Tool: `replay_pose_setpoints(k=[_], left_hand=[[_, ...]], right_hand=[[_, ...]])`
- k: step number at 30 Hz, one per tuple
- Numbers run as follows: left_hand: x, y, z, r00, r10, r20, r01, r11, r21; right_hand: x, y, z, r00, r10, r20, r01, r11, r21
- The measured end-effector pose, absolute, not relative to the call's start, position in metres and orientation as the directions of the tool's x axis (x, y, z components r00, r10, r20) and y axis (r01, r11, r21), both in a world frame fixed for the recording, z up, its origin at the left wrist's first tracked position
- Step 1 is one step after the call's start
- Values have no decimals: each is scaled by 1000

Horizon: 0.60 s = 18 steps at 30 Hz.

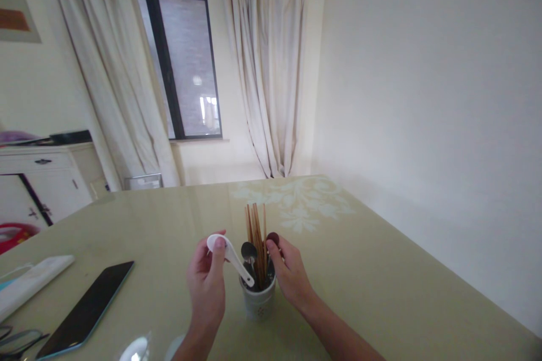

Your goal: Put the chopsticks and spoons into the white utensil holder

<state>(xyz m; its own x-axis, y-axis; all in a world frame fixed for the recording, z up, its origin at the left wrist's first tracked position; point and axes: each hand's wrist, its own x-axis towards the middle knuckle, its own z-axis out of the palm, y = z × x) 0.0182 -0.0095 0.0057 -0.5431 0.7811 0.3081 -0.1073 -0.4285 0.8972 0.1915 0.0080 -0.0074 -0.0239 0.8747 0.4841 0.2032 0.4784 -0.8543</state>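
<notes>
1. Two hands show, held apart on either side of one cup (259,307).
2. The left hand (206,287) is closed on one white spoon (235,260), gripping it by the bowl with the thumb on top; the handle slants down to the right, its end over the near side of the cup's rim.
3. The right hand (293,275) pinches one brown spoon (273,237) by its round end between thumb and fingers, just above the right side of the cup.
4. The cup, upright on the one bench (393,293), holds several chopsticks (257,231), bunched too closely to count surely.
5. One metal spoon (249,250) with a dark bowl stands in the cup left of the chopsticks; anything deeper inside is hard to tell.
6. Well to the left on the bench lie one phone (88,309), dark side up, and one long white object (36,285) beyond it, cut off by the picture's edge.
7. Behind the bench are one window (188,62), two curtains (116,67) and one white cabinet (51,189).
</notes>
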Motion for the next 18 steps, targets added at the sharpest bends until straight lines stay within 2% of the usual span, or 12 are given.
replay_pose_setpoints(k=[5, 11, 18], left_hand=[[22, -14, 4, -414, 776, 476, 89, -486, 870], [28, -17, 4, -245, 698, 673, 392, -563, 727], [32, -22, 4, -66, 669, 741, 480, -630, 611]], right_hand=[[192, 8, -6, -35, 878, 477, 204, 473, -857], [192, 7, -5, -50, 877, 478, 204, 478, -854], [192, 7, -6, -65, 875, 480, 208, 483, -851]])
